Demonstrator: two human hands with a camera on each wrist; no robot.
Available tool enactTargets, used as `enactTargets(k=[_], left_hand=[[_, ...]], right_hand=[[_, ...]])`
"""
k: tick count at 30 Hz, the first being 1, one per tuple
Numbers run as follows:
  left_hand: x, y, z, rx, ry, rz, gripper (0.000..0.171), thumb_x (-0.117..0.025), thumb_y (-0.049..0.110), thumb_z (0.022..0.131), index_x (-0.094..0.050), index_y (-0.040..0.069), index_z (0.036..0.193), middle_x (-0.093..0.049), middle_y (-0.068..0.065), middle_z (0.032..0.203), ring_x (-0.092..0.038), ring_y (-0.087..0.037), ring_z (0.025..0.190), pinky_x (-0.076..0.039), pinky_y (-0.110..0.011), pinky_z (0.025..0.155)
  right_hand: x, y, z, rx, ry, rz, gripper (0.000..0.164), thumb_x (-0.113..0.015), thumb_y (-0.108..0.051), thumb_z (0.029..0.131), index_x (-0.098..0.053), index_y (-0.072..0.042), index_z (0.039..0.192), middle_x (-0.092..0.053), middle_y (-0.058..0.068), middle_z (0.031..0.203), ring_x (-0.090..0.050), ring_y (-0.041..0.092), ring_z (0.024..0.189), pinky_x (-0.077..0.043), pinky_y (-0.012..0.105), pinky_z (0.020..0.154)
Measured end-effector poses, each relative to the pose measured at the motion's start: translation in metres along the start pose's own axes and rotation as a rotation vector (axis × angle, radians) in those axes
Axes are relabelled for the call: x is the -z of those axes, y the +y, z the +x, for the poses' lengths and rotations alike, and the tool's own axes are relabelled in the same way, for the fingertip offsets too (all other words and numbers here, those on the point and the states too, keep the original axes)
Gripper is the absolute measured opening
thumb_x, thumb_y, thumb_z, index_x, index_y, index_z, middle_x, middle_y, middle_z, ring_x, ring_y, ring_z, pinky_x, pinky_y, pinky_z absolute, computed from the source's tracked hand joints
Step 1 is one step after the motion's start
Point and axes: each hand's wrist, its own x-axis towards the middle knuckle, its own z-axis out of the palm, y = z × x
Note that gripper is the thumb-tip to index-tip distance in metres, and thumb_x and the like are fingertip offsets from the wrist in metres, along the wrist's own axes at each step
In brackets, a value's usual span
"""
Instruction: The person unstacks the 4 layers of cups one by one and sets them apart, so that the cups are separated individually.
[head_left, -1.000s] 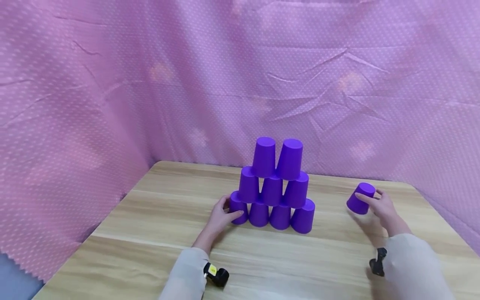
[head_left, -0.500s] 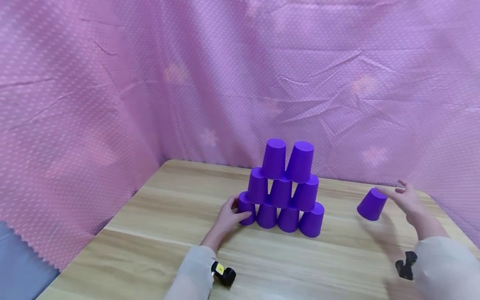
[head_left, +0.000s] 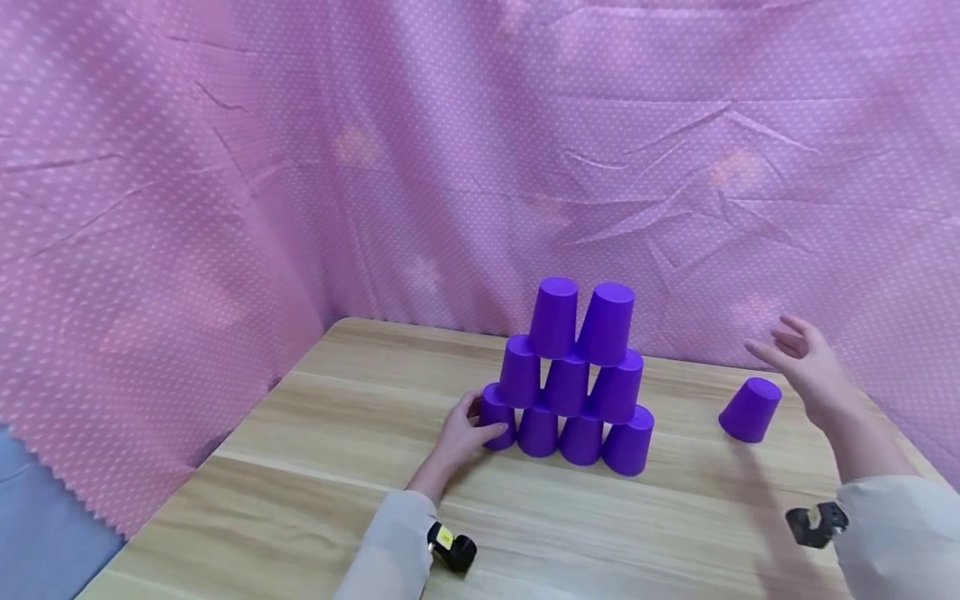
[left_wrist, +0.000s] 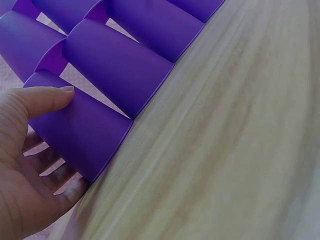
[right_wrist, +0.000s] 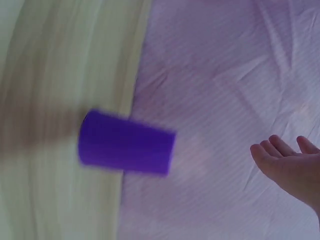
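Note:
Upside-down purple cups stand stacked as a pyramid, with several in the bottom row, three in the middle row (head_left: 566, 386) and two on top (head_left: 553, 321). My left hand (head_left: 459, 433) holds the leftmost bottom cup (left_wrist: 80, 127), thumb on its near side and the other fingers behind it. Off to the right, a lone purple cup (head_left: 750, 410) sits upside down on the table. Above and right of that cup is my right hand (head_left: 817, 375), its fingers apart and holding nothing. In the right wrist view this hand (right_wrist: 292, 170) is well away from the cup.
The wooden table (head_left: 300, 500) carries everything. Pink dotted cloth (head_left: 450, 167) hangs behind it and along the left side. A black wrist camera (head_left: 453, 547) is strapped at the left sleeve, another (head_left: 817, 525) at the right.
My right hand has let go of the lone cup and lifted up and to the right, leaving it on the table. My left hand stays on its cup. The head view has shifted slightly.

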Motion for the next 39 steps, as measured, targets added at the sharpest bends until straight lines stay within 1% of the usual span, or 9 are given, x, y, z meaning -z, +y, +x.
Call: enactTargets(k=[4,8,11,14,17,20,28,35,39], left_hand=[[0.000,0.002,-0.001,0.004,-0.006,-0.003,0.056,-0.069,0.007,0.070,-0.043,-0.001,0.119,-0.050,-0.020,0.109,-0.047,-0.032,0.101,-0.040,-0.040,0.086],[0.001,0.011,-0.004,-0.007,-0.011,-0.030,0.055,-0.068,0.003,0.070,-0.042,-0.004,0.118,-0.050,-0.023,0.108,-0.046,-0.036,0.101,-0.039,-0.043,0.086],[0.002,0.022,-0.008,-0.021,-0.013,-0.033,0.054,-0.066,0.000,0.070,-0.041,-0.008,0.117,-0.049,-0.027,0.107,-0.046,-0.039,0.100,-0.039,-0.045,0.086],[0.001,0.030,-0.012,-0.022,-0.012,-0.016,0.053,-0.065,-0.001,0.071,-0.041,-0.009,0.117,-0.048,-0.027,0.108,-0.045,-0.039,0.101,-0.038,-0.045,0.086],[-0.001,0.033,-0.012,-0.023,-0.009,-0.019,0.053,-0.065,-0.001,0.071,-0.040,-0.009,0.117,-0.048,-0.027,0.108,-0.045,-0.040,0.101,-0.037,-0.045,0.087],[-0.001,0.033,-0.012,-0.027,-0.004,-0.032,0.053,-0.064,-0.001,0.071,-0.041,-0.009,0.117,-0.048,-0.027,0.108,-0.044,-0.040,0.101,-0.036,-0.046,0.087],[-0.001,0.026,-0.010,-0.032,-0.007,-0.036,0.052,-0.064,-0.002,0.070,-0.042,-0.008,0.116,-0.049,-0.026,0.107,-0.045,-0.039,0.101,-0.037,-0.046,0.087],[-0.003,0.000,0.002,-0.028,-0.003,-0.023,0.057,-0.068,0.003,0.070,-0.042,-0.004,0.120,-0.050,-0.022,0.109,-0.046,-0.034,0.101,-0.038,-0.042,0.087],[-0.003,-0.005,0.004,-0.028,0.005,0.000,0.058,-0.068,0.005,0.070,-0.041,-0.003,0.120,-0.050,-0.020,0.109,-0.047,-0.033,0.100,-0.039,-0.041,0.086]], right_hand=[[-0.021,-0.022,-0.004,0.086,-0.041,0.002,0.068,-0.050,-0.021,0.088,-0.007,-0.006,0.138,-0.015,0.026,0.136,-0.023,0.026,0.123,-0.019,0.035,0.101],[-0.045,-0.041,-0.006,0.155,-0.091,-0.030,0.065,-0.051,-0.019,0.087,-0.012,0.001,0.135,-0.024,0.028,0.132,-0.030,0.031,0.118,-0.034,0.026,0.092],[-0.064,-0.052,-0.006,0.185,-0.132,0.003,0.064,-0.052,-0.018,0.087,-0.014,0.003,0.134,-0.028,0.027,0.130,-0.032,0.036,0.116,-0.036,0.029,0.090],[-0.080,-0.061,-0.006,0.204,-0.163,0.041,0.064,-0.054,-0.017,0.085,-0.017,0.003,0.134,-0.031,0.025,0.129,-0.033,0.037,0.114,-0.034,0.037,0.092],[-0.094,-0.067,-0.005,0.214,-0.189,0.089,0.063,-0.056,-0.015,0.084,-0.020,0.003,0.133,-0.033,0.025,0.128,-0.034,0.037,0.114,-0.031,0.044,0.093],[-0.107,-0.072,-0.002,0.212,-0.211,0.133,0.062,-0.057,-0.015,0.083,-0.023,0.003,0.132,-0.036,0.025,0.126,-0.036,0.036,0.113,-0.031,0.043,0.093],[-0.129,-0.080,0.005,0.163,-0.208,0.182,0.063,-0.062,-0.019,0.080,-0.028,0.000,0.130,-0.043,0.021,0.120,-0.045,0.026,0.105,-0.038,0.035,0.089],[-0.137,-0.086,0.007,0.142,-0.154,0.182,0.066,-0.064,-0.019,0.077,-0.029,-0.001,0.130,-0.045,0.020,0.117,-0.046,0.025,0.102,-0.039,0.036,0.086],[-0.140,-0.088,0.008,0.135,-0.131,0.202,0.065,-0.065,-0.016,0.077,-0.030,0.000,0.129,-0.045,0.021,0.115,-0.047,0.026,0.100,-0.040,0.036,0.085]])
